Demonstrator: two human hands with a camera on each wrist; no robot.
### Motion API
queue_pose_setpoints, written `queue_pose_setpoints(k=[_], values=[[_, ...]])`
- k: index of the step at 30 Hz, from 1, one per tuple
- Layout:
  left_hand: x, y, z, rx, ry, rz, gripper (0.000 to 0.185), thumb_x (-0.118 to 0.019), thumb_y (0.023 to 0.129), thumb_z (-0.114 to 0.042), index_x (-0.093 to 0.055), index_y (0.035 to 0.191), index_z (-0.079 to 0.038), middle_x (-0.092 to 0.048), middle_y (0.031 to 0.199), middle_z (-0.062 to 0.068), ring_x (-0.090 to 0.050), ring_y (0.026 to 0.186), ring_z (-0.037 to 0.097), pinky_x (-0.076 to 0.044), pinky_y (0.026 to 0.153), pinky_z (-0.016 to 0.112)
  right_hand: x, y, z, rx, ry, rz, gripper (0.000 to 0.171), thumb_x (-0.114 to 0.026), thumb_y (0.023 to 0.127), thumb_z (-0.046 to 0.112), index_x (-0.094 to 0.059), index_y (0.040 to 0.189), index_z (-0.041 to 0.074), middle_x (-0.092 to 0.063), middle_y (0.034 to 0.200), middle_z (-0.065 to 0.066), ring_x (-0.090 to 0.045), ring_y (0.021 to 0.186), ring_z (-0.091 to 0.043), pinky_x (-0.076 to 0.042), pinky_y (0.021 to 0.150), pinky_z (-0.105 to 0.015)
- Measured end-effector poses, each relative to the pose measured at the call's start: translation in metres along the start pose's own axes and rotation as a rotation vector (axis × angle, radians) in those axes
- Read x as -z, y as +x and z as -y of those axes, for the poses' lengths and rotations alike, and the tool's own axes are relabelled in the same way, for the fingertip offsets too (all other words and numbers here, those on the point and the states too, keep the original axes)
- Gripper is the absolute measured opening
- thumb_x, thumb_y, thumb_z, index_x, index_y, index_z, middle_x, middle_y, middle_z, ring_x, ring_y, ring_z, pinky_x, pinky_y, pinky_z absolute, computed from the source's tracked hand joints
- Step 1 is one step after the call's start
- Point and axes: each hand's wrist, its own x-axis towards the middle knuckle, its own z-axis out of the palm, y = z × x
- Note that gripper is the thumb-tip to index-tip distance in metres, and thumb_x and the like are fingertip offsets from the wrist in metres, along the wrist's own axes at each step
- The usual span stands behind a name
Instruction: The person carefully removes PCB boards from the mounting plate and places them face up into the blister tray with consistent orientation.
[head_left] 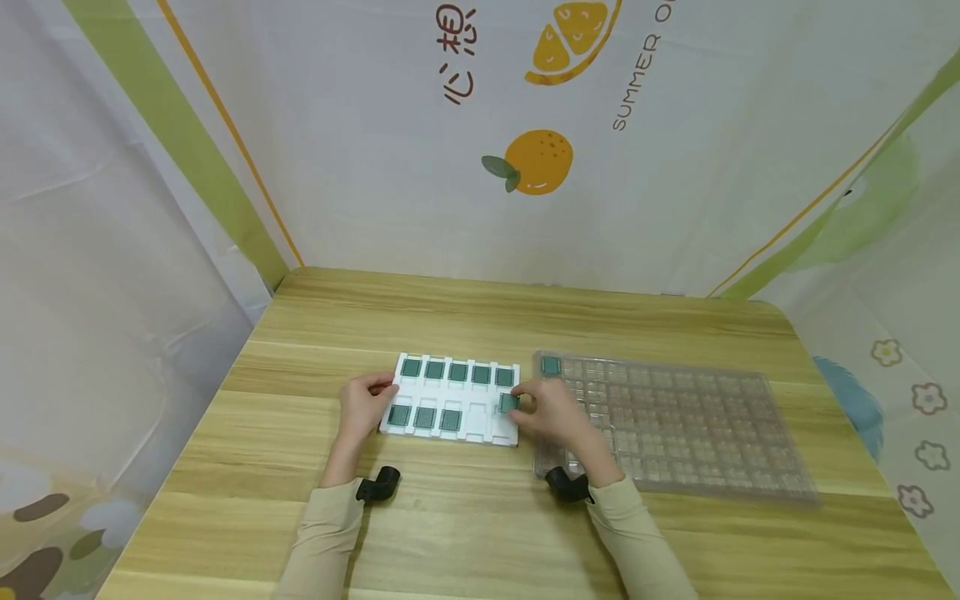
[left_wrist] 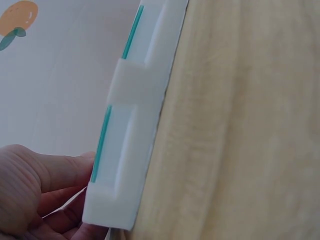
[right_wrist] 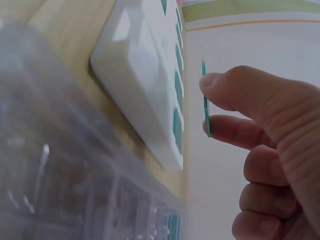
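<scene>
A white tray (head_left: 435, 393) lies on the table with two rows of slots, several of them filled with small square green chips (head_left: 458, 372). My left hand (head_left: 363, 404) grips the tray's left end, with the thumb (left_wrist: 75, 167) on top and the other fingers at its side. Between thumb and index finger, my right hand (head_left: 551, 408) pinches one green chip (right_wrist: 206, 107) by its edges, above the right end of the tray. The right wrist view shows it edge-on, apart from the tray. In the front row, the slots below the held chip hold nothing.
To the right lies a clear plastic tray (head_left: 697, 425) with many small compartments; one green chip (head_left: 551, 365) sits in its far left corner. The wooden table (head_left: 472, 533) ends at a printed curtain (head_left: 375, 167) behind it.
</scene>
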Motion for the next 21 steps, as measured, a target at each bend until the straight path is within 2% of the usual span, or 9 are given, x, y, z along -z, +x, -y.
queue_pose_setpoints(k=[12,21], values=[[0.000,0.001,0.001,-0.025,0.010,-0.002,0.016,-0.068,0.078,0.006,-0.069,0.093,0.012,-0.067,0.085,0.025,-0.062,0.073,0.028,-0.043,0.058,0.016,0.011,-0.003,-0.015,-0.010,-0.017,-0.044,0.023,-0.077,0.075,0.015,-0.071,0.093,0.002,-0.061,0.067,0.000,-0.037,0.052,-0.005,-0.034,0.047,-0.020],[0.000,0.001,0.003,-0.025,0.012,0.002,0.017,-0.067,0.079,0.006,-0.069,0.094,0.012,-0.067,0.087,0.025,-0.063,0.075,0.030,-0.043,0.059,0.016,0.023,-0.008,-0.024,-0.038,-0.006,-0.031,0.025,-0.075,0.078,0.013,-0.071,0.099,0.001,-0.057,0.064,0.004,-0.030,0.048,-0.005,-0.029,0.045,-0.020]])
